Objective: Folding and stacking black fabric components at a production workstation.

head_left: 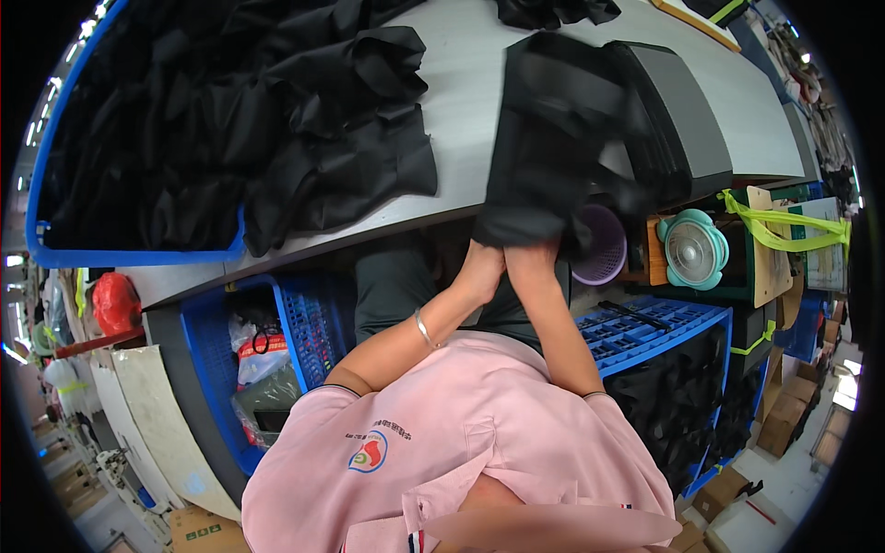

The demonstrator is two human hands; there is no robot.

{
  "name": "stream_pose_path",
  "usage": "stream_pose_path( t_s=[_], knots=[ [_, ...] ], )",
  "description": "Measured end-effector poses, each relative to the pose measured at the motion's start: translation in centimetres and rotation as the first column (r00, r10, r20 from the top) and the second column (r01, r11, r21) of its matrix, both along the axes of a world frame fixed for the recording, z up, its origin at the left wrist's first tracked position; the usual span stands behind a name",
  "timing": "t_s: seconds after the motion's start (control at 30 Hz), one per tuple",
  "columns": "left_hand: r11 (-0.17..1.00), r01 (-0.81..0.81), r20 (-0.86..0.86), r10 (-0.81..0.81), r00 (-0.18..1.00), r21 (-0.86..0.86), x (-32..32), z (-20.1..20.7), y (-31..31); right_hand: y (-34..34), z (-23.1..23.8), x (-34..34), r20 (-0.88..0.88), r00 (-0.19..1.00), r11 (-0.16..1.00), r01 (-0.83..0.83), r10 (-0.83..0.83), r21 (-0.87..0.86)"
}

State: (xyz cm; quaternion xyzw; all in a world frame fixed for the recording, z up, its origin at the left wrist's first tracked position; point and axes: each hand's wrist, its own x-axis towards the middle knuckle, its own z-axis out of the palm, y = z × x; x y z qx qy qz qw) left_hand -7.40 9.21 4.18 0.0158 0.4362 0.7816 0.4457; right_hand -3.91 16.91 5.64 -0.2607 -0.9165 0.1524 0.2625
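A black fabric piece (539, 138), limp and smeared by motion, stretches over the table's front edge in front of me. Its near end is at both my hands, which come together side by side. My left hand (483, 267), with a silver bangle on the wrist, grips this end from the left. Close against it, my right hand (532, 258) grips the same end. Cloth covers the fingers of both hands. To the left lies a heap of similar black fabric pieces (341, 166), partly in a large blue crate (138, 256) and partly spilling onto the white table (456, 101).
A grey and black box-shaped thing (687, 111) stands on the table at right. Below it are a purple basket (601, 247) and a teal fan (696, 249). Blue crates (309, 323) stand left of my legs, and another blue crate (659, 323) with black cloth stands right.
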Motion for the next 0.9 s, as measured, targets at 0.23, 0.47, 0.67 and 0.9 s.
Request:
stream_pose_path(
  t_s=[0.23, 0.47, 0.67, 0.9],
  knots=[
    [0.983, 0.173, -0.004, -0.174, 0.985, -0.067, -0.9, -2.1, -1.0, 1.1, 2.6, -0.9, 0.519, 0.851, 0.988, 0.002, 0.080, -0.156],
    [0.897, -0.381, -0.801, 0.053, 0.596, -0.224, -1.9, 0.6, -3.3, -1.0, -1.4, 1.5, 0.356, 0.922, 0.989, -0.139, 0.151, -0.057],
    [0.939, -0.298, -0.911, -0.035, 0.410, -0.170, -2.3, 2.0, -5.1, 0.6, -4.7, 2.7, 0.052, 0.971, 0.972, -0.236, 0.235, 0.015],
    [0.981, -0.162, -0.527, 0.081, 0.846, -0.110, -3.1, 1.9, -6.9, -1.0, 0.6, 4.4, 0.400, 0.910, 0.989, -0.143, 0.113, 0.046]
  ],
)
